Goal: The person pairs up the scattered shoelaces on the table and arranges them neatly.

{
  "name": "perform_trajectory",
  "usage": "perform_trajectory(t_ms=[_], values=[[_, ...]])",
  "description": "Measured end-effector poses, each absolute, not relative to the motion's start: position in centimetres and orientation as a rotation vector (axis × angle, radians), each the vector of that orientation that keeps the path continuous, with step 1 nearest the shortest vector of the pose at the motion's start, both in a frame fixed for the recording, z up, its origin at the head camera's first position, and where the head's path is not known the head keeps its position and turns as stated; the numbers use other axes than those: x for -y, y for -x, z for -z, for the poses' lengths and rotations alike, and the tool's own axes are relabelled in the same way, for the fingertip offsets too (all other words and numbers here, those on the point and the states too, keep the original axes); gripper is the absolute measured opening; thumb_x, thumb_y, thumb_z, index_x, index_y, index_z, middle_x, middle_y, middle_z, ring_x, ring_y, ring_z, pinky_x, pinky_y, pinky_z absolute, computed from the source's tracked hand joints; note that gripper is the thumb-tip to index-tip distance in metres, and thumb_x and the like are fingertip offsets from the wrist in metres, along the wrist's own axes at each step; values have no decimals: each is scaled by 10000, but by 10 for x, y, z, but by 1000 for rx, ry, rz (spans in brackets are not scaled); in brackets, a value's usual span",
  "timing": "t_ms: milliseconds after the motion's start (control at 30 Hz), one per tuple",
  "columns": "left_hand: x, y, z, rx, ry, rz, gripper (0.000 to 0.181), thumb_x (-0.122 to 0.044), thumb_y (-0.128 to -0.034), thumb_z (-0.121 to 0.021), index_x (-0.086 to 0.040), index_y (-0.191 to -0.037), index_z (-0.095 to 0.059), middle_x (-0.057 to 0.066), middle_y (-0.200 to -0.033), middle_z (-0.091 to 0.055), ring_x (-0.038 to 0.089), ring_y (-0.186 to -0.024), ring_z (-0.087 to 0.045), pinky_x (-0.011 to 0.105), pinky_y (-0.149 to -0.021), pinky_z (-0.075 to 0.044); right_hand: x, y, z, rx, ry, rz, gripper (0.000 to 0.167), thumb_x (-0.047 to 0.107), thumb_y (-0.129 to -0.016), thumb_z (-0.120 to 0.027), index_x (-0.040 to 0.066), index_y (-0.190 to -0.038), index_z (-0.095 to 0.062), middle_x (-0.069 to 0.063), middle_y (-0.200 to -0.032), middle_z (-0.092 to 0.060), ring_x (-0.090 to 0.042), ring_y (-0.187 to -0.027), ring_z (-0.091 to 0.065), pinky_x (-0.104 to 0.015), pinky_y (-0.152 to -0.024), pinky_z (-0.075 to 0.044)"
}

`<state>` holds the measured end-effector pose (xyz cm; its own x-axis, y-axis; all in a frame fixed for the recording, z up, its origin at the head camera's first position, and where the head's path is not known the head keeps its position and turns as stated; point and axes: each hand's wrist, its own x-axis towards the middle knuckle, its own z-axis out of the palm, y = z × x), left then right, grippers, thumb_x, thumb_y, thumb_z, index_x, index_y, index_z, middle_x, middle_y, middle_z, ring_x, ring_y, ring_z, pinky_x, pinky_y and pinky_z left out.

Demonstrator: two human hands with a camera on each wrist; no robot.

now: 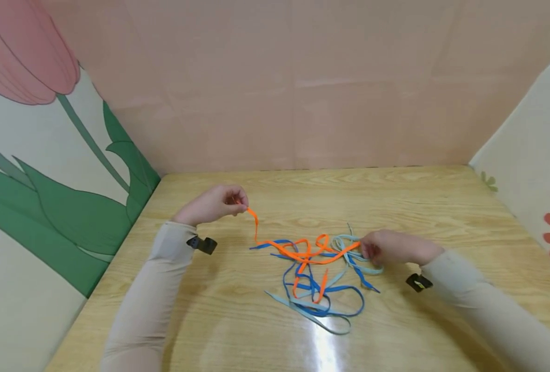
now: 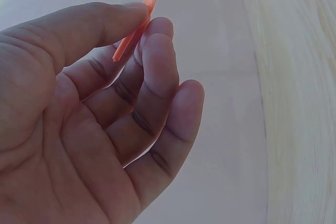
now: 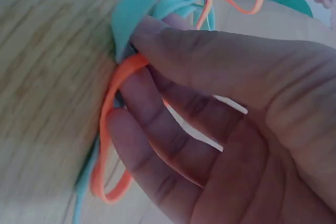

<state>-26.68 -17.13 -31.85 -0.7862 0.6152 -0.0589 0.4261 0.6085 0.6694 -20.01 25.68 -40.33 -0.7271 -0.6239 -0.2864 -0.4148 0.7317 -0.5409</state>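
Observation:
In the head view a tangle of flat shoelaces lies on the table: an orange shoelace [image 1: 320, 262], blue laces [image 1: 345, 288] and light blue laces [image 1: 279, 298]. My left hand [image 1: 219, 201], raised at the left, pinches one end of the orange lace between thumb and forefinger. The tip of that end [image 2: 122, 51] sticks out below the thumb in the left wrist view. At the right of the tangle, my right hand [image 1: 391, 247] pinches the orange lace low over the table. Light blue lace [image 3: 136, 6] lies against its thumb tip; the exact contact is partly hidden.
The wooden table [image 1: 466, 206] meets a pinkish cloth wall [image 1: 293, 103] at the back. Flower-printed panels stand at the left [image 1: 47, 155] and right [image 1: 526, 170]. A small dark device [image 1: 202, 244] sits on each wrist.

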Motion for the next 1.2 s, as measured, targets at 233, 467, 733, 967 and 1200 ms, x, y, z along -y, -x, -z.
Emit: perform_trajectory(t_ms=[233,467,733,967,1200], values=[[177,266,315,-2563,-823,-970,59,-180,-956,-622,-121,-963,-621,52,-831,-589,244,-770,-554,334,-680,-465,-264,203,381,-2467,856,690,152,-25,-844,-661,124,-866,-638,21,-860,-644,-88,-781,-583,-237,-685,-486],[184,260,290,-2578,-786,-1079,124,-178,-953,-625,-64,-999,-636,47,-899,-632,227,-829,-576,317,-736,-494,-271,205,335,-2427,961,1103,55,51,-894,-665,98,-919,-653,-3,-857,-669,-70,-778,-627,-246,-691,-532],[204,260,243,-2711,-576,-1513,237,-247,-926,-667,-34,-1028,-670,-8,-865,-650,183,-823,-589,282,-799,-503,-309,224,287,-1413,1088,2455,243,-290,-879,-389,-175,-968,-584,-236,-985,-679,-286,-913,-692,-316,-778,-572],[215,291,223,-2568,-330,-2297,186,-176,-829,-759,-33,-945,-738,-20,-778,-657,99,-652,-588,181,-683,-534,-349,256,267,-784,916,3046,186,-205,-922,-370,-214,-981,-546,-352,-938,-650,-422,-800,-690,-422,-697,-575],[229,336,245,-2704,-50,-2281,207,-195,-838,-752,-44,-978,-740,-65,-720,-634,72,-616,-555,159,-642,-515,-390,284,282,-1842,452,2861,137,-162,-865,-574,-151,-974,-656,-187,-837,-728,-269,-716,-729,-334,-672,-573]])
